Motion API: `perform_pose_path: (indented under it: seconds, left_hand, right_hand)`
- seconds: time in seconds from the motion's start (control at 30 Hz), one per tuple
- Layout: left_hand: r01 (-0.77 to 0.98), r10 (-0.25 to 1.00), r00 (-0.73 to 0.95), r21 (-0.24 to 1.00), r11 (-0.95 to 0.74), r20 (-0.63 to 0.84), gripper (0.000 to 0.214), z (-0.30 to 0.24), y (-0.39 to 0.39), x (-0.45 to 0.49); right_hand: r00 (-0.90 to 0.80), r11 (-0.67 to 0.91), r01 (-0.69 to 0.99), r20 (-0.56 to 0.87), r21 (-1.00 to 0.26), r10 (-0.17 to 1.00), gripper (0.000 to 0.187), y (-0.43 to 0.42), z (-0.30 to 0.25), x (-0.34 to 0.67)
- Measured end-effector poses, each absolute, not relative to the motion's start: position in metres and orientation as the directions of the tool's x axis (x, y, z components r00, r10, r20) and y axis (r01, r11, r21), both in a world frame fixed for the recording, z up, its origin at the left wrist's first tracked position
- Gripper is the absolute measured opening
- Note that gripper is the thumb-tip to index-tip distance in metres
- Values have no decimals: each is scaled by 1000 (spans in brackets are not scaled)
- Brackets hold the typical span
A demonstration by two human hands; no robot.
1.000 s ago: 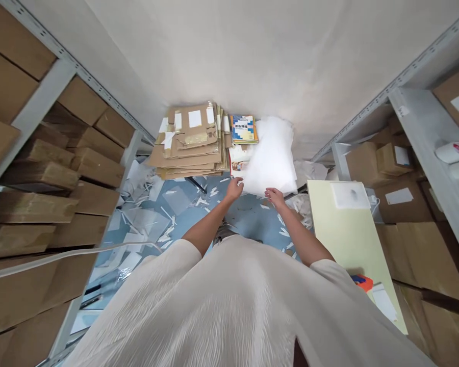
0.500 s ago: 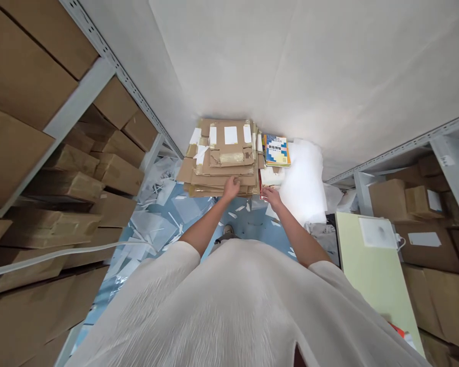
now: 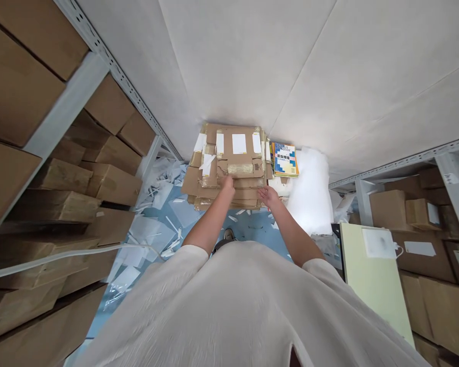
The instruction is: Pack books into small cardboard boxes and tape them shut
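Observation:
A stack of flattened cardboard boxes (image 3: 239,171), with clear tape and white labels on them, lies low against the wall. My left hand (image 3: 227,184) is at the front edge of the topmost flattened box, fingers curled over that edge and partly hidden. Beside the stack's right front corner is my right hand (image 3: 268,196), its fingers apart and their tips near or touching the cardboard. Right of the stack, a small pile of books (image 3: 285,160) with a blue, yellow and white cover rests on a pale package (image 3: 280,184).
A white wrapped bundle (image 3: 309,191) stands right of the books. Paper scraps and plastic litter the blue floor (image 3: 248,224). Shelves of cardboard boxes (image 3: 110,176) line the left, with more boxes (image 3: 430,244) at right. A pale green panel (image 3: 375,275) is near my right side.
My left hand has moved from the stack's lower front layers up to the topmost flattened box. My right hand has shifted from the package under the books to the stack's right corner.

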State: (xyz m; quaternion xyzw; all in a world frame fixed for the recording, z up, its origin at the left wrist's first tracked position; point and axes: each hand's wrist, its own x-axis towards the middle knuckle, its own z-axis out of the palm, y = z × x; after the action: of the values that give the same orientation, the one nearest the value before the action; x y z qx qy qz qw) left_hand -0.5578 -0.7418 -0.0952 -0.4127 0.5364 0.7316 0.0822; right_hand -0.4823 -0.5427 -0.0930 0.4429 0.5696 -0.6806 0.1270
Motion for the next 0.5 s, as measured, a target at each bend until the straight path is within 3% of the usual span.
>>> perform_pose_path:
  seconds: [0.1, 0.23, 0.33, 0.5]
  left_hand:
    - [-641, -336, -500, 602, -476, -798, 16, -90, -740, -566]
    - [-635, -313, -492, 581, -509, -812, 8, -85, -745, -570]
    - [-629, -283, -500, 567, -532, -819, 19, -81, -750, -575]
    - [-566, -285, -558, 609, -556, -779, 22, -77, -760, -585]
  right_hand:
    - [-562, -318, 689, -757, -652, 334, 26, -542, -91, -491]
    - [-555, -305, 692, -752, -655, 356, 29, -546, -92, -496]
    - [-573, -273, 680, -726, -680, 381, 34, -552, -97, -499]
    - [-697, -23, 641, -594, -767, 400, 36, -554, -104, -503]
